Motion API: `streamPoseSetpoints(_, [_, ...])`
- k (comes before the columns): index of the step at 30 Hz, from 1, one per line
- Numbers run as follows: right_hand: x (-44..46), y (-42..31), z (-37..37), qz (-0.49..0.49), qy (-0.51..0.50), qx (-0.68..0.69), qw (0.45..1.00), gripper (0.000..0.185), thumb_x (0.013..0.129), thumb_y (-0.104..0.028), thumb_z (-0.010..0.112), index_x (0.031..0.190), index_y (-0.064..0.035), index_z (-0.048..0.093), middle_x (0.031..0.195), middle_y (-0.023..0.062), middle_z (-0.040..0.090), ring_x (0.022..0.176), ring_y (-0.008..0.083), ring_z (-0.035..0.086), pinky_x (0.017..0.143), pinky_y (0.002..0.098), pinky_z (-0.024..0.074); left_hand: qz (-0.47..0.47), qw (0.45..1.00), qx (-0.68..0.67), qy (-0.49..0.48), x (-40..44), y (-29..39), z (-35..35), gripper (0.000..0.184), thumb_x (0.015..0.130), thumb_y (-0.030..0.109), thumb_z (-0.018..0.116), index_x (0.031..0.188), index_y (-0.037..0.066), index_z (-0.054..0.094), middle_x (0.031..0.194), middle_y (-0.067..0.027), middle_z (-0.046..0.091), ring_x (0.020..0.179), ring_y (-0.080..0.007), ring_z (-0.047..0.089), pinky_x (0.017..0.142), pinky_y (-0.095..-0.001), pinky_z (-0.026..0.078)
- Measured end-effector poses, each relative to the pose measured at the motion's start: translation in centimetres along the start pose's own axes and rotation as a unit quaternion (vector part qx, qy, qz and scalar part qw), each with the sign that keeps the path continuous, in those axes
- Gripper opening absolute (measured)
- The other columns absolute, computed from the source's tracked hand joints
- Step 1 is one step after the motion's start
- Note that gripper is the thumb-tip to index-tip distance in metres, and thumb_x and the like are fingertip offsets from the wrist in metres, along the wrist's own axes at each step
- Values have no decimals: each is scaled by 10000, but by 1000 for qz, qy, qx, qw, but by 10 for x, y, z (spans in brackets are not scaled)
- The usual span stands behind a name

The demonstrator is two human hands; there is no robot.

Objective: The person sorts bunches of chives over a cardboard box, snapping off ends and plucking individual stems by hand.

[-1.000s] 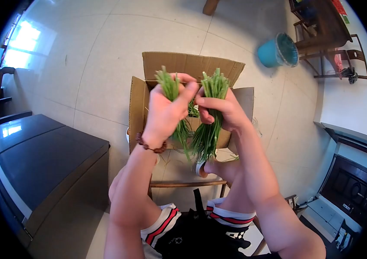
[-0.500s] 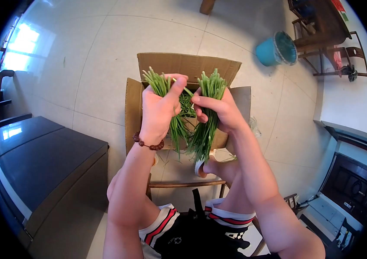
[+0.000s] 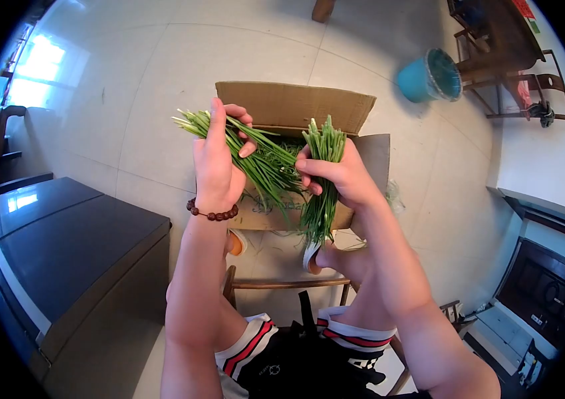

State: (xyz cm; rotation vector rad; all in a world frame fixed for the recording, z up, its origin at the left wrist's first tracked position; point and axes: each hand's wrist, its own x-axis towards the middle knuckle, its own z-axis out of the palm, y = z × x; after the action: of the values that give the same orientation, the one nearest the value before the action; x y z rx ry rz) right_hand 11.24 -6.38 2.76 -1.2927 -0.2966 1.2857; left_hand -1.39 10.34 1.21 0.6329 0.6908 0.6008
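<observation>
My left hand (image 3: 219,163), with a brown bead bracelet (image 3: 212,213) at the wrist, holds a loose bunch of long green stalks (image 3: 266,174) that look like garlic chives. Its thumb points up and its fingers curl around the stalks, whose pale cut ends stick out to the left. A second, tighter bunch (image 3: 324,143) stands upright in my right hand (image 3: 342,173), tips hanging down. The right thumb and forefinger touch the near edge of the left bunch. Beneath both hands is an open cardboard box (image 3: 295,106) with more green stalks inside, partly hidden.
A blue bucket (image 3: 415,81) with a plastic liner stands at the upper right beside a wooden table (image 3: 495,40). To the left is a dark, glossy-topped cabinet (image 3: 76,246). A wooden bar (image 3: 289,284) runs between my knees and the box. Clear plastic (image 3: 394,197) lies right of the box.
My left hand has moved left and opened its grip somewhat. Its bunch has tilted from near upright to slanting, fanning across toward my right hand. The right hand has stayed nearly in place.
</observation>
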Motion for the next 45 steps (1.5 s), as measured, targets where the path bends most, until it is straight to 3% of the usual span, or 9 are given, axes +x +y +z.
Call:
streamPoseSetpoints(9, [-1,-6,-7,-9,15,-32,999,152,856,-119,740,866,12,664,679,71,658,529,107,579,500,240,442,48,998,-25,42,8,15,-20,388,1053,412,559,911,53,599,864,-40,578,780,-127,515,608,-268,417])
streamPoseSetpoints(13, [0,-5,-19,-14,47,-47,998,163,855,-123,745,870,13,656,666,69,643,517,111,566,485,250,440,112,991,-4,75,12,32,-29,398,1063,407,539,805,109,482,703,-2,438,746,-132,548,660,-284,443])
streamPoseSetpoints(15, [0,-5,-20,-17,50,-40,998,166,854,-123,749,870,12,654,670,61,630,525,111,566,483,253,442,86,992,-12,91,6,33,-27,405,1067,421,524,798,124,461,680,9,397,672,-132,515,642,-292,437])
streamPoseSetpoints(17, [0,-6,-16,-16,36,-19,999,171,850,-124,755,872,12,653,688,51,620,543,110,568,486,253,443,1,999,9,-52,4,31,-38,418,1067,450,510,799,133,463,668,15,382,621,-135,480,618,-310,435])
streamPoseSetpoints(22, [1,-11,-5,-29,28,-28,999,181,841,-135,769,869,5,658,698,35,609,564,107,567,490,253,445,-44,997,-19,-59,-10,7,-1,388,1068,456,501,883,115,525,692,7,444,601,-131,474,586,-302,445])
streamPoseSetpoints(24, [1,-12,-9,-41,61,-63,995,185,836,-147,778,868,-4,665,696,28,608,561,105,562,490,252,446,-60,995,-43,-69,-11,6,1,379,1069,448,495,955,94,567,744,-13,535,671,-164,580,670,-351,545])
streamPoseSetpoints(30, [-3,-18,-38,-77,102,-46,991,182,842,-137,775,887,0,664,697,34,606,542,104,554,466,245,436,-81,992,-77,-66,-5,10,-14,395,1068,445,487,1007,70,597,825,-47,626,862,-237,692,840,-456,602])
streamPoseSetpoints(38, [-7,-20,-71,-90,151,-11,984,205,847,-119,755,929,4,613,640,53,577,495,124,520,471,266,416,-23,992,-115,-53,6,36,-52,384,1068,474,477,963,116,570,767,35,551,721,-132,546,848,-385,526])
streamPoseSetpoints(45, [-1,-16,-26,-87,107,-60,989,219,829,-155,785,888,4,647,611,15,573,496,97,521,465,257,413,-52,991,-112,-54,0,17,-29,393,1065,473,481,974,104,583,771,-3,561,758,-169,588,836,-414,555])
